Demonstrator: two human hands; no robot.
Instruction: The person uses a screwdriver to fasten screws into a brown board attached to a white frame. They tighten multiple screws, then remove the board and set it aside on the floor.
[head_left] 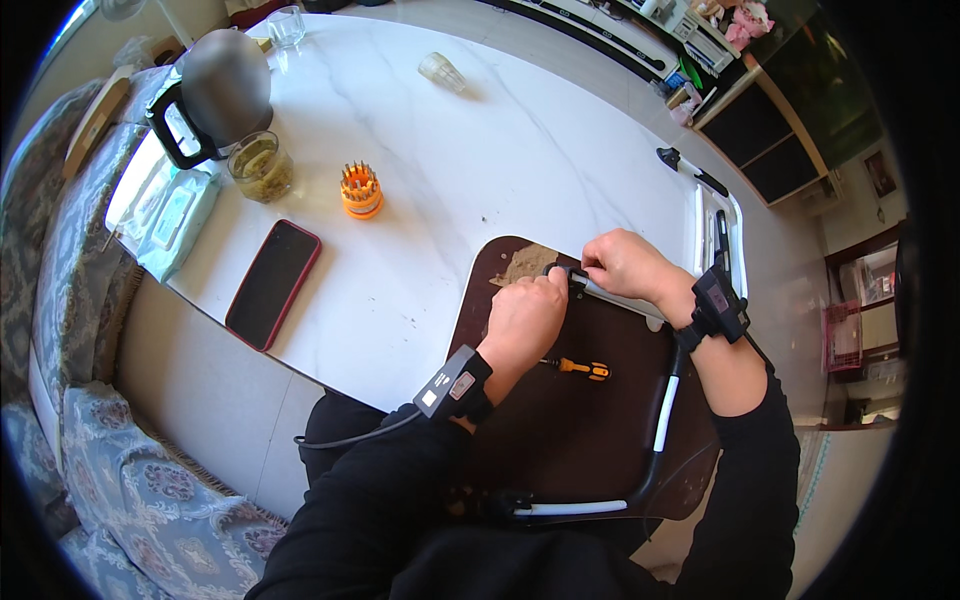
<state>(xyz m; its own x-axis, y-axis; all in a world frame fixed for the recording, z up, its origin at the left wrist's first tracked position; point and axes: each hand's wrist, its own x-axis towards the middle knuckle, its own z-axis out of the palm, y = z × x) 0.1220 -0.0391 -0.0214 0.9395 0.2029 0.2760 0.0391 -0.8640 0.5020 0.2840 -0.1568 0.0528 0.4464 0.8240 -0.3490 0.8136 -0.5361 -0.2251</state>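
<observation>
A dark brown board (pixel 620 410), which looks like a small folding tabletop turned underside up, leans at the marble table's near edge and over my lap. A bent tube leg (pixel 663 425) in black with white sleeves runs along it. My left hand (pixel 525 318) is closed around the leg's black end joint at the board's far side. Close beside it, my right hand (pixel 628 265) has its fingers pinched together at the same joint; what they hold is hidden. Beneath my left wrist, an orange and black screwdriver (pixel 585 370) lies on the board, its tip partly covered.
On the white marble table (pixel 400 130) stand an orange bit holder (pixel 361 192), a glass of tea (pixel 260 167) and a kettle (pixel 226 88). A phone (pixel 274 285) and wipes pack (pixel 178 228) lie left. One glass (pixel 442 73) is tipped over. Another leg (pixel 722 240) sticks out right.
</observation>
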